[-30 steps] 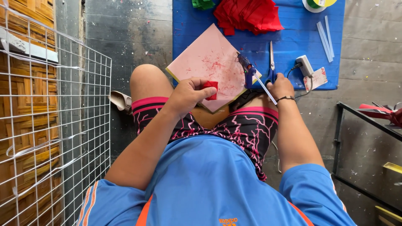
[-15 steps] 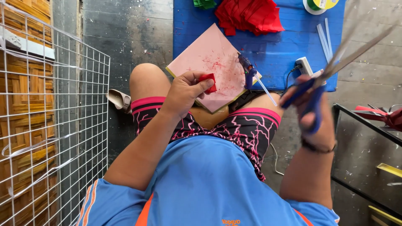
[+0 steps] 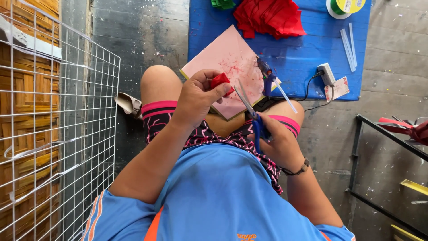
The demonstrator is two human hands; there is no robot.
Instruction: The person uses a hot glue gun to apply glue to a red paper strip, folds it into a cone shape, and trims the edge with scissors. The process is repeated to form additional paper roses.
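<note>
I sit cross-legged on the floor. My left hand [image 3: 199, 94] pinches a small folded red piece [image 3: 220, 82] over my lap. My right hand [image 3: 275, 138] grips blue-handled scissors [image 3: 250, 109], whose blades point up and left, their tips close beside the red piece. A pink board [image 3: 232, 58] speckled with red marks rests across my knees and onto the blue mat [image 3: 303, 49]. A blue glue gun [image 3: 266, 76] with a clear stick lies on the board's right edge.
A pile of red pieces [image 3: 269, 15], two clear glue sticks [image 3: 347, 42], a tape roll [image 3: 345, 6] and a power plug [image 3: 327, 73] lie on the mat. A white wire grid [image 3: 58, 134] stands at left; a black metal frame [image 3: 383, 169] at right.
My right hand picked the scissors up from the mat, swung them high to the right, then brought them down in front of me beside the red piece. The left hand stayed in place.
</note>
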